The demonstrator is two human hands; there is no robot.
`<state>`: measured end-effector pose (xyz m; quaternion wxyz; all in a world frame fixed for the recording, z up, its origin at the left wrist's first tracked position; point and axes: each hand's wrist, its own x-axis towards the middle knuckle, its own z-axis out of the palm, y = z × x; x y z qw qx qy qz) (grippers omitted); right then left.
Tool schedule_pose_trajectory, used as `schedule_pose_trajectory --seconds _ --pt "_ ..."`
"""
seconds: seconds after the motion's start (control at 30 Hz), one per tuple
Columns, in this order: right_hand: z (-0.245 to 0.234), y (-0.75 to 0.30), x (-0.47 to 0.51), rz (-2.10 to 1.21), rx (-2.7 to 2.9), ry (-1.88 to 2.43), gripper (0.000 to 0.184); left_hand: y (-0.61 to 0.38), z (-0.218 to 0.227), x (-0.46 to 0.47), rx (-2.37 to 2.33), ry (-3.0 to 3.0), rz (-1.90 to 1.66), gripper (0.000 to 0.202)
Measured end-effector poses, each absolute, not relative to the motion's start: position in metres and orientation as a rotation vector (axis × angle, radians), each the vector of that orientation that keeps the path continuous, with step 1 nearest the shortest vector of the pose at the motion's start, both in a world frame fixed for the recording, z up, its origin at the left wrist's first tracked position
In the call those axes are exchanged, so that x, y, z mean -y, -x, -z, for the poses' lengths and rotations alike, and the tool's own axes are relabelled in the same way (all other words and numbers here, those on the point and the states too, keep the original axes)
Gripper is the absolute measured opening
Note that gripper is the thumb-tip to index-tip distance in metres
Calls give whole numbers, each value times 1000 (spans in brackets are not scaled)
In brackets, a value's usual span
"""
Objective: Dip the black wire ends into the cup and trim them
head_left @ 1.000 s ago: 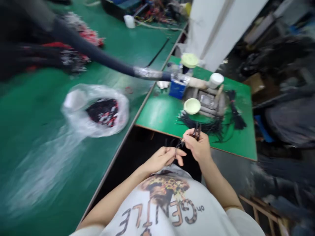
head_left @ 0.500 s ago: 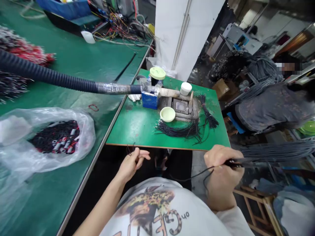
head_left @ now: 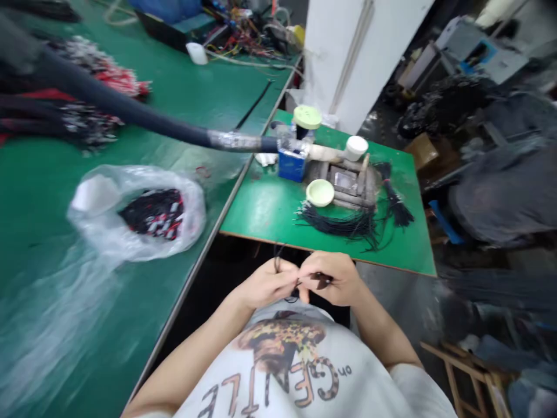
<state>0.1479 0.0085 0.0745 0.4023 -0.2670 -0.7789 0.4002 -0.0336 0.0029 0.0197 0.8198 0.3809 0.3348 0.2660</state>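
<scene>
My left hand [head_left: 266, 283] and my right hand [head_left: 333, 278] meet in front of my chest, just below the near edge of a small green table [head_left: 278, 212]. Both are pinched on thin black wires [head_left: 300, 283] that run between them; a small loop sticks up from the left fingers. On the small table lies a bundle of black wires [head_left: 348, 223], beside a metal jig [head_left: 348, 181], a pale green bowl [head_left: 319, 192] and a blue box [head_left: 290, 164].
A long green bench [head_left: 52, 278] runs along my left with a clear plastic bag of red and black parts [head_left: 148, 212]. A black corrugated hose [head_left: 130, 113] crosses it to the blue box. A person in grey [head_left: 505, 197] sits at the right.
My right hand has come back from the right, where it pulled black wires, and now meets my left hand. The left hand has closed. The view swung left again.
</scene>
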Motion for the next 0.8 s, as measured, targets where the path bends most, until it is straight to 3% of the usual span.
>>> schedule_pose_trajectory --seconds 0.2,0.4,0.8 --pt "-65 -144 -9 -1020 1876 859 15 35 -14 -5 -562 -570 -547 48" --pt "-34 -142 -4 -1114 1468 1220 23 38 -17 -2 -797 -557 -786 41" --pt "-24 -137 -3 -1281 1341 1299 7 40 -21 2 -853 -654 -811 26"
